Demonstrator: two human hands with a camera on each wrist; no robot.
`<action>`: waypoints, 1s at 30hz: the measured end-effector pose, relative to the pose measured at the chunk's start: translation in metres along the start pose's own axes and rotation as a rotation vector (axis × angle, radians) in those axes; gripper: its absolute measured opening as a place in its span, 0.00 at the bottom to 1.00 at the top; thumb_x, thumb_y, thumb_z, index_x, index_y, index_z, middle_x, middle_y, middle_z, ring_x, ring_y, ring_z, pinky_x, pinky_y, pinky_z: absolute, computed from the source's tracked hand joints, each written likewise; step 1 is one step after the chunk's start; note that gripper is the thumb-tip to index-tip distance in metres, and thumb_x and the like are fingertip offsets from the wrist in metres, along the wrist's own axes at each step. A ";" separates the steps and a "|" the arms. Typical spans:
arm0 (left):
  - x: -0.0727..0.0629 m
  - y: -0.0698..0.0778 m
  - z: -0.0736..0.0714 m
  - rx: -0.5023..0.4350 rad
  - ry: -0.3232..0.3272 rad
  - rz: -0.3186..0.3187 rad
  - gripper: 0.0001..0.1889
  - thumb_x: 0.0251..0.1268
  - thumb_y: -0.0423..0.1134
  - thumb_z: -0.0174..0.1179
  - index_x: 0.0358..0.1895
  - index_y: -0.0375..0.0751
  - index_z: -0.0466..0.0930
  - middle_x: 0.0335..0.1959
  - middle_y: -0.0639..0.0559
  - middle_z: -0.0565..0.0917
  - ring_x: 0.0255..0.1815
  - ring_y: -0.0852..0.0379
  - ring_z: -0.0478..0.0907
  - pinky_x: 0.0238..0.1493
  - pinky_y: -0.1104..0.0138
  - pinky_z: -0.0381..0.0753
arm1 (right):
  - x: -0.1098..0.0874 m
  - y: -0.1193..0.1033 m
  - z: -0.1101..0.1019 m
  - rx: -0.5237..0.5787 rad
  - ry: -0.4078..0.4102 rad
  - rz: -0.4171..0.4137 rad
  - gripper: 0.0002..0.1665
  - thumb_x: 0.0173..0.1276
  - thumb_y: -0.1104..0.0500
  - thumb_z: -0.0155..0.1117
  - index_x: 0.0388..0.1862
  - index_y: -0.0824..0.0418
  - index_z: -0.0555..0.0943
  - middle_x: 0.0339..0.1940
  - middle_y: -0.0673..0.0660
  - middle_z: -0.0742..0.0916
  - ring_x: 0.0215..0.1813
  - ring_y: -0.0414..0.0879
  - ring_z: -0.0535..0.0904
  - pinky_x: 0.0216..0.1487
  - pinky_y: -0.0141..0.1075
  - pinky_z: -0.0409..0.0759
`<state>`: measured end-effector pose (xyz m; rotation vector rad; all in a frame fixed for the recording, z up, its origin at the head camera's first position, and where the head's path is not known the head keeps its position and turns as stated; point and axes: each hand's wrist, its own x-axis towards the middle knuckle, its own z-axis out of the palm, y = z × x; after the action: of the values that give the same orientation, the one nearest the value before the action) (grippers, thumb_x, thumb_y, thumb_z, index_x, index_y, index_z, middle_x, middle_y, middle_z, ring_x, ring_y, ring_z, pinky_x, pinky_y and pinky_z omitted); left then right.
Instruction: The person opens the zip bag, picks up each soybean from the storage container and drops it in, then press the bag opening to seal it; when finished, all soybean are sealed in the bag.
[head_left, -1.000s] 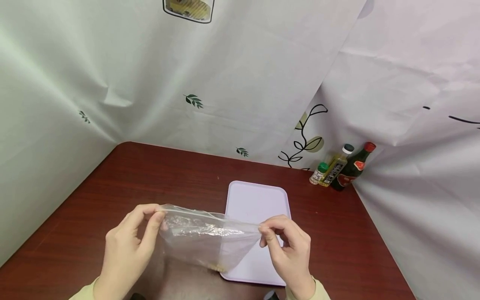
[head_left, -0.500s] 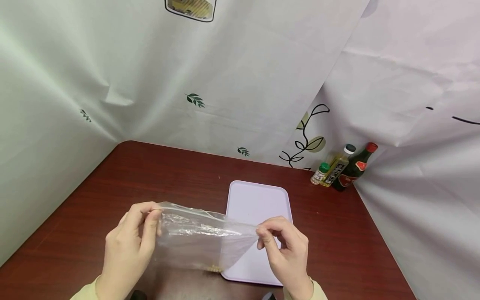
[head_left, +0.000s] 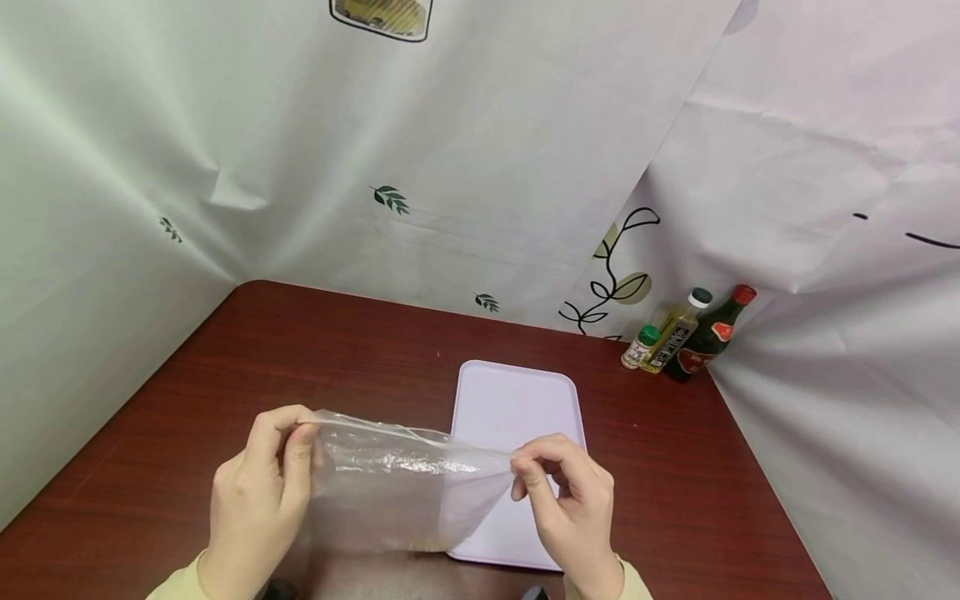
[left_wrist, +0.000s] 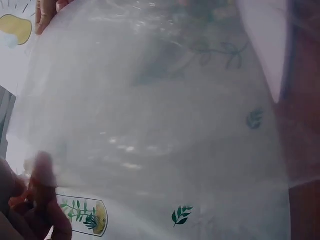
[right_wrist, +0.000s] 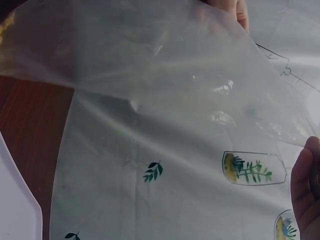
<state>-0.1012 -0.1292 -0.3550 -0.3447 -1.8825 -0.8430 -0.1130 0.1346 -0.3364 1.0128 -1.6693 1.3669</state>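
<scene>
A clear plastic zip bag (head_left: 375, 500) is stretched between my hands above the near part of the table. My left hand (head_left: 258, 492) pinches its upper left corner between thumb and fingers. At the upper right corner, my right hand (head_left: 566, 500) pinches the edge the same way. The bag's body hangs below the taut top edge and overlaps the tray in the head view. Small yellowish bits (right_wrist: 5, 30) lie in the bottom corner of the bag, blurred in the head view. Both wrist views look through the thin film.
Partly behind the bag lies a pale lilac tray (head_left: 517, 400) on the dark red wooden table (head_left: 337, 358). At the back right corner stand a green-capped shaker (head_left: 639, 348), an oil bottle (head_left: 671, 337) and a dark red-capped bottle (head_left: 705, 342). Patterned white sheeting (head_left: 487, 167) hangs behind.
Both hands have drifted slightly left with the bag still pinched between them. The bag's lower edge has swung a little left and down, and the bits inside look more blurred.
</scene>
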 end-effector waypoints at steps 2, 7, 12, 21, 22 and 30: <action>-0.002 -0.001 -0.003 -0.073 -0.072 -0.044 0.15 0.74 0.43 0.47 0.41 0.33 0.76 0.19 0.59 0.75 0.15 0.71 0.63 0.16 0.76 0.62 | 0.000 0.000 -0.001 -0.014 0.005 0.010 0.09 0.64 0.67 0.61 0.29 0.73 0.75 0.20 0.57 0.79 0.18 0.38 0.74 0.21 0.24 0.72; -0.008 -0.003 -0.015 -0.178 -0.296 -0.225 0.12 0.66 0.29 0.54 0.49 0.45 0.79 0.30 0.64 0.82 0.25 0.73 0.70 0.27 0.78 0.67 | -0.001 0.000 -0.004 -0.086 0.034 0.063 0.09 0.64 0.66 0.61 0.29 0.72 0.75 0.17 0.56 0.77 0.16 0.38 0.73 0.18 0.24 0.70; -0.014 -0.004 -0.019 -0.193 -0.389 -0.294 0.15 0.61 0.29 0.60 0.47 0.53 0.81 0.36 0.65 0.84 0.37 0.73 0.77 0.36 0.81 0.70 | -0.001 0.000 -0.007 -0.155 0.075 0.098 0.08 0.63 0.66 0.62 0.30 0.71 0.76 0.14 0.55 0.77 0.15 0.39 0.73 0.16 0.23 0.68; -0.017 -0.006 -0.017 -0.259 -0.380 -0.228 0.18 0.51 0.24 0.66 0.40 0.53 0.83 0.35 0.65 0.84 0.41 0.73 0.77 0.44 0.82 0.70 | -0.001 0.001 -0.011 -0.153 0.111 0.119 0.06 0.61 0.70 0.63 0.30 0.73 0.75 0.15 0.55 0.77 0.15 0.38 0.73 0.16 0.25 0.69; -0.017 -0.006 -0.017 -0.272 -0.373 -0.214 0.18 0.50 0.23 0.66 0.39 0.52 0.84 0.34 0.65 0.84 0.41 0.72 0.77 0.44 0.82 0.70 | -0.001 0.000 -0.011 -0.152 0.109 0.121 0.06 0.61 0.71 0.63 0.30 0.73 0.75 0.15 0.55 0.77 0.16 0.38 0.73 0.16 0.25 0.69; -0.013 -0.002 -0.015 -0.218 -0.296 -0.254 0.17 0.51 0.24 0.66 0.37 0.54 0.83 0.33 0.66 0.84 0.35 0.75 0.77 0.35 0.81 0.71 | -0.002 0.000 -0.011 -0.167 0.087 0.142 0.04 0.61 0.71 0.64 0.31 0.71 0.76 0.16 0.55 0.78 0.16 0.37 0.74 0.14 0.23 0.66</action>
<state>-0.0862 -0.1398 -0.3634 -0.3858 -2.1426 -1.2293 -0.1113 0.1455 -0.3359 0.7422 -1.7844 1.3162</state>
